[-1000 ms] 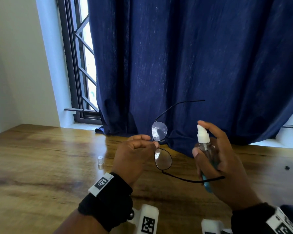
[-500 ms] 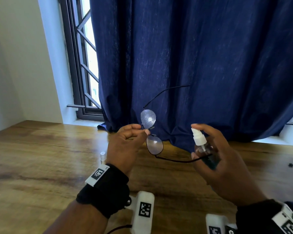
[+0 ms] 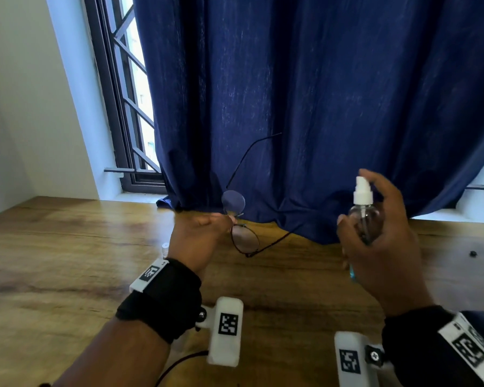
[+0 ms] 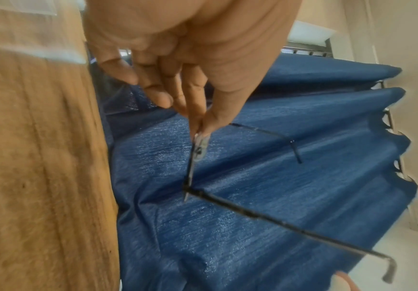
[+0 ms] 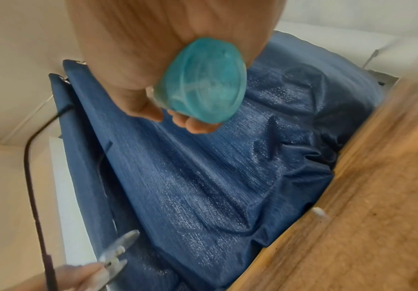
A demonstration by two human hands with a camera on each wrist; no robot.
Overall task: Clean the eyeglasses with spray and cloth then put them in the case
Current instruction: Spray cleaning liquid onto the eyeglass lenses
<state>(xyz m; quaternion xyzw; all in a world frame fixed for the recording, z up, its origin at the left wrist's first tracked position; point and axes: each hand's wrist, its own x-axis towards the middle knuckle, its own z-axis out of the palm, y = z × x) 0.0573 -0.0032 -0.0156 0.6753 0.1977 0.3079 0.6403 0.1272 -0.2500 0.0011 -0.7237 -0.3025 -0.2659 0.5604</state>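
My left hand (image 3: 207, 236) pinches the thin black-rimmed eyeglasses (image 3: 242, 230) at the bridge, holding them upright above the wooden table (image 3: 67, 261) with both arms unfolded. The left wrist view shows thumb and finger pinching the eyeglasses (image 4: 197, 149) edge-on. My right hand (image 3: 380, 241) grips a clear spray bottle (image 3: 363, 216) with a white nozzle, forefinger curled over the top, well to the right of the glasses. From below, the spray bottle (image 5: 202, 80) shows a teal base. Neither cloth nor case is in view.
A dark blue curtain (image 3: 319, 107) hangs right behind the hands down to the table. A small clear cap (image 3: 165, 248) stands on the table left of my left wrist. A tiny dark speck (image 3: 472, 253) lies at the far right. A barred window (image 3: 129, 107) is at back left.
My right hand has carried the spray bottle to the right, away from the glasses, and raised it. The left hand keeps its pinch on the glasses. The camera view has tilted upward.
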